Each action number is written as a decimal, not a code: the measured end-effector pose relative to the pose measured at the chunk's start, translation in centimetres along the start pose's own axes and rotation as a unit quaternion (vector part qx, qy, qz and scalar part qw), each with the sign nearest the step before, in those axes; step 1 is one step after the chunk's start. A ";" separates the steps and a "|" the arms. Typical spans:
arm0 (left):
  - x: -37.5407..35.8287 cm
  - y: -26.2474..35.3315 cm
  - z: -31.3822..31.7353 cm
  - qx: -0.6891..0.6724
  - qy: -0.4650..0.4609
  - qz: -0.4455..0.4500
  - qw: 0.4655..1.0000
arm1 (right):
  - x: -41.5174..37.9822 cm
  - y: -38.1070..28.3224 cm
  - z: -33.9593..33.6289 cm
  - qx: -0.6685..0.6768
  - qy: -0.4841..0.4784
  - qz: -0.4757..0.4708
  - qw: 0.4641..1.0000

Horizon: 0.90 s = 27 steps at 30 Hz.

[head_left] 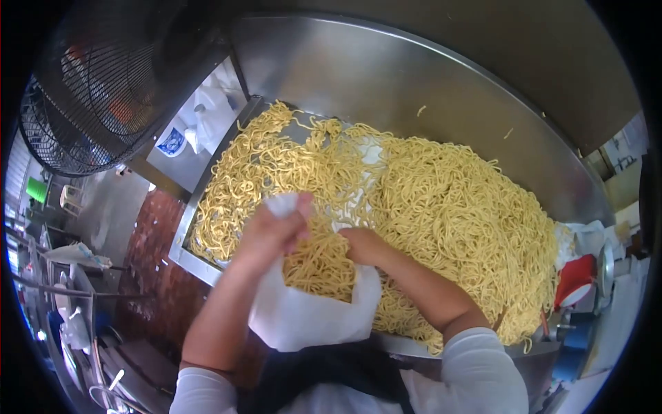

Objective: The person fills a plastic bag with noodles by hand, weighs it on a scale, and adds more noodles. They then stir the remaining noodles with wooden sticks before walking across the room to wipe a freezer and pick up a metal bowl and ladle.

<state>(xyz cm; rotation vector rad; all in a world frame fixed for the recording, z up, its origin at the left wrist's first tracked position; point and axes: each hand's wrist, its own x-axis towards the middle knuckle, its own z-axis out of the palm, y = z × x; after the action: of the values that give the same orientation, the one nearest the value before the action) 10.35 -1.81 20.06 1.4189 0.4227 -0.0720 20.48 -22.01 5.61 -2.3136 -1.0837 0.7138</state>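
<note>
A white plastic bag (314, 321), partly filled with yellow noodles, hangs in front of my apron at the near edge of the metal tray. My left hand (274, 231) is closed on one handle of the bag, and a white end pokes out above the fingers. On the other side of the bag's mouth, my right hand (363, 247) has its fingers curled around the second handle, of which only a small white piece shows. Noodles (318, 265) fill the gap between both hands. Behind them lies a large heap of loose yellow noodles (455, 214).
Steel walls (386, 76) rise behind the noodle tray (196, 265). A black fan (89, 103) stands at upper left. White containers (210, 114) sit beyond the tray's left side. A red item (574, 279) lies at the right, near blue containers (576, 345).
</note>
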 end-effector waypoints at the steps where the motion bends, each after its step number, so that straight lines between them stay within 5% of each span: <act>1: -1.4 3.1 -1.1 -0.004 0.010 0.023 1.000 | -0.1 -1.3 -1.9 0.011 -0.024 0.014 1.000; 3: -4.9 7.1 -0.5 -0.046 0.009 0.130 0.990 | -1.2 -7.3 -5.9 0.111 -0.027 -0.105 0.988; 5: -8.1 8.3 -0.2 -0.079 -0.078 0.210 0.971 | -2.4 -15.0 -6.4 0.038 0.043 -0.266 0.962; 6: -10.1 8.5 0.5 -0.123 -0.101 0.201 0.967 | -2.2 -17.6 -4.5 0.169 0.006 -0.255 0.952; 7: -10.9 8.5 0.6 -0.129 -0.188 0.193 0.954 | -2.7 -18.9 -4.3 0.410 -0.068 -0.234 0.879; 8: -11.5 8.3 0.6 -0.135 -0.273 0.182 0.935 | -3.6 -21.0 -5.0 0.624 -0.136 -0.198 0.744; 9: -12.0 7.7 0.6 -0.136 -0.277 0.176 0.935 | -3.5 -21.4 -4.0 0.628 -0.132 -0.194 0.742; 11: -12.1 5.5 0.5 -0.083 -0.111 0.100 0.985 | -2.8 -20.8 -0.6 0.569 -0.040 -0.205 0.796; 14: -8.3 2.4 -2.9 -0.224 -0.189 0.103 0.951 | -1.1 -19.6 5.4 0.460 0.099 -0.215 0.856; 15: -7.8 2.3 -2.6 -0.229 -0.188 0.103 0.949 | -0.5 -19.5 7.4 0.409 0.096 -0.051 0.906; 16: -7.3 2.3 -2.0 -0.252 -0.147 0.112 0.950 | -0.8 -19.7 5.6 0.406 0.093 -0.049 0.908; 17: -6.7 2.5 -1.7 -0.274 -0.106 0.122 0.948 | -0.7 -19.0 3.0 0.184 0.009 -0.182 0.966; 18: -5.4 1.8 -1.8 -0.275 -0.105 0.125 0.947 | -0.7 -18.6 -0.6 -0.051 -0.075 -0.302 0.949; 20: -1.8 -1.4 -2.1 -0.146 0.035 0.142 0.979 | -1.3 -17.2 -7.6 0.019 -0.217 -0.206 0.954; 22: 0.6 -2.5 -0.9 0.010 -0.046 0.071 0.996 | -1.7 -11.8 -10.1 0.167 -0.062 -0.145 0.973; 23: 2.3 -2.9 0.5 0.170 -0.097 0.030 0.980 | -2.3 -9.0 -10.4 0.098 0.007 -0.101 0.990; 24: 3.7 -3.6 2.2 0.326 -0.144 -0.011 0.934 | -2.5 -6.3 -10.0 0.027 0.075 -0.056 0.995; 26: 5.5 -6.8 4.4 0.636 -0.172 0.076 0.748 | -3.0 -1.3 -6.0 -0.103 0.020 0.023 0.994; 27: 6.1 -7.3 4.9 0.636 -0.174 0.083 0.747 | -3.5 0.2 -3.0 -0.178 0.050 0.004 0.983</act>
<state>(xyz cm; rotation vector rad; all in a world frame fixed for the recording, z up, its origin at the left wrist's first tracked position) 15.01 -6.55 11.61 2.7249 -0.1683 -0.5612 20.55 -25.49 8.57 -2.6201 -1.2390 0.4246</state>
